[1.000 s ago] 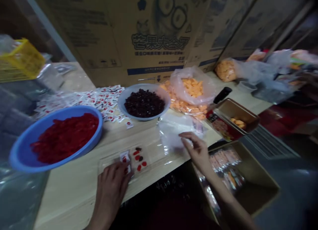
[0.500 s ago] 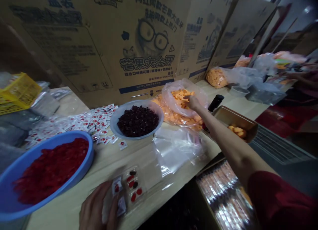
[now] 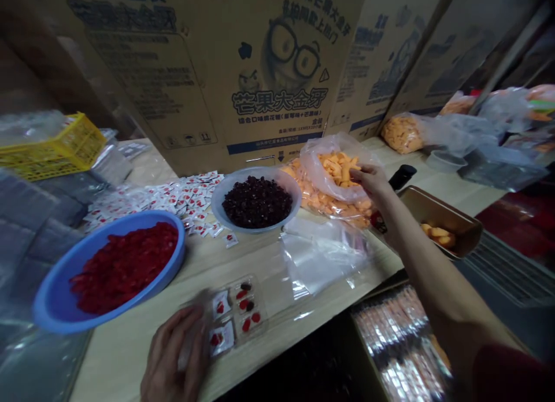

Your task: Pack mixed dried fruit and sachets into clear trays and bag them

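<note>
My left hand (image 3: 176, 353) curls around the left end of a clear plastic tray (image 3: 260, 331) near the table's front edge. Two small printed sachets (image 3: 222, 336) lie in the tray, beside compartments with red and dark candy pieces. My right hand (image 3: 373, 181) is at the mouth of a clear bag (image 3: 318, 153) full of orange candies (image 3: 336, 166). Its thumb and fingers pinch together on an orange candy piece, partly hidden by the fingertips. A bowl of dark candies (image 3: 257, 202) stands left of the bag.
A blue basin (image 3: 178, 249) of red candies sits at left, with a pile of sachets (image 3: 191, 196) behind. Flat clear bags (image 3: 318, 263) lie mid-table. A brown tin (image 3: 466, 225) holds orange pieces. Large cartons (image 3: 208, 89) wall the back; an open box of packets (image 3: 399, 338) stands below.
My right hand has turned and lifted slightly from among the orange candies, its fingers now pinched at the bag's mouth. The left hand stays at the tray. The view has swung left.
</note>
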`<state>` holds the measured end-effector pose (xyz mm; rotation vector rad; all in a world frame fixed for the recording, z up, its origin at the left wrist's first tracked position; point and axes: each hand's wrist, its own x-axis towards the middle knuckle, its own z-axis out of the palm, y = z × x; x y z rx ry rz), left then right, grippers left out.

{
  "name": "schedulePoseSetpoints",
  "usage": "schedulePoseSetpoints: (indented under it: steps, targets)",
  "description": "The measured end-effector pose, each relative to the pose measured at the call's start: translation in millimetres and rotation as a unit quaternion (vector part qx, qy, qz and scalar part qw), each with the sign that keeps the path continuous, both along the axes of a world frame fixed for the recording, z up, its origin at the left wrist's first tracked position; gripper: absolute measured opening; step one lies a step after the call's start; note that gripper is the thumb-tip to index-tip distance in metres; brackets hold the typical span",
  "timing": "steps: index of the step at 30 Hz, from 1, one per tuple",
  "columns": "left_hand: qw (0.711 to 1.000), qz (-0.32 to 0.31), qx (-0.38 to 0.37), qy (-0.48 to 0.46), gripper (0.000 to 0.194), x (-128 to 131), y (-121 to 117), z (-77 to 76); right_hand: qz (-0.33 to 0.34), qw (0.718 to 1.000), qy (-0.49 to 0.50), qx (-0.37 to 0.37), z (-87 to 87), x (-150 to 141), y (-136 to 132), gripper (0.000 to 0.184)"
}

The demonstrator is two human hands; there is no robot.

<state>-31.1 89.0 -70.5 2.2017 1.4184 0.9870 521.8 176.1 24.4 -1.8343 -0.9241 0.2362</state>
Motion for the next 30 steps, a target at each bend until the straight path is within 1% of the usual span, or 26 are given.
schedulePoseSetpoints:
  steps: [1,2,3,4,5,6,7,8,10,11,12,14,15,16,19,21,23,26,28,30]
  targets:
    - [1.000,0.003,-0.007,-0.025,0.026,7,-1,8.1,0.034,0.999,0.022,0.013,1.7,-19,-14,0.024]
    - [0.999,0.000,-0.019,-0.050,0.024,15,-3,17.4,0.087,0.994,0.061,0.033,0.8,-43,-28,0.026]
    - [0.996,-0.002,-0.030,-0.081,0.023,22,-4,27.1,0.152,0.982,0.105,0.045,-2.8,-71,-40,0.029]
    - [0.992,-0.017,-0.052,-0.110,0.022,29,-5,36.4,0.211,0.967,0.137,0.033,-8.8,-103,-51,0.031]
    - [0.987,-0.023,-0.078,-0.137,0.022,34,-5,44.2,0.262,0.951,0.163,0.010,-16.7,-137,-59,0.033]
    - [0.982,-0.033,-0.101,-0.156,0.024,36,-4,49.9,0.317,0.929,0.192,-0.018,-26.1,-172,-66,0.033]
    - [0.977,-0.046,-0.121,-0.167,0.027,36,-3,53.2,0.376,0.898,0.223,-0.047,-36.6,-208,-71,0.033]
    - [0.973,-0.052,-0.145,-0.170,0.030,33,-2,54.3,0.432,0.863,0.253,-0.073,-47.5,-243,-75,0.033]
    - [0.968,-0.052,-0.184,-0.163,0.033,19,-3,51.0,0.524,0.792,0.296,-0.102,-69.2,-304,-77,0.029]
    - [0.967,-0.043,-0.199,-0.155,0.032,9,-5,47.6,0.554,0.767,0.306,-0.106,-79.2,-329,-77,0.027]
    - [0.966,-0.029,-0.211,-0.147,0.029,-1,-9,43.2,0.576,0.749,0.309,-0.105,-88.2,-350,-75,0.023]
    - [0.965,0.006,-0.227,-0.134,0.024,-19,-16,32.7,0.597,0.733,0.309,-0.103,-102.9,-379,-70,0.017]
    - [0.963,0.025,-0.236,-0.131,0.023,-27,-19,27.0,0.598,0.733,0.306,-0.107,-108.7,-389,-68,0.016]
    - [0.960,0.046,-0.243,-0.130,0.023,-32,-21,21.4,0.593,0.738,0.301,-0.110,-113.4,-396,-65,0.016]
    - [0.957,0.114,-0.245,-0.105,0.022,-38,-27,8.3,0.556,0.778,0.271,-0.109,-122.2,-407,-60,0.024]
    - [0.963,0.140,-0.223,-0.057,0.019,-37,-29,4.3,0.534,0.803,0.247,-0.093,-122.5,-408,-58,0.027]
    - [0.972,0.146,-0.183,0.000,0.015,-36,-30,3.2,0.524,0.820,0.220,-0.063,-117.6,-403,-60,0.026]
    - [0.980,0.139,-0.117,0.079,0.014,-36,-30,3.0,0.507,0.842,0.183,-0.023,-101.5,-379,-72,0.023]
    - [0.982,0.129,-0.072,0.119,0.018,-36,-29,1.8,0.474,0.862,0.177,-0.017,-87.2,-352,-88,0.022]
    - [0.985,0.103,-0.032,0.136,0.023,-37,-28,-1.9,0.420,0.891,0.170,-0.021,-71.3,-316,-110,0.022]
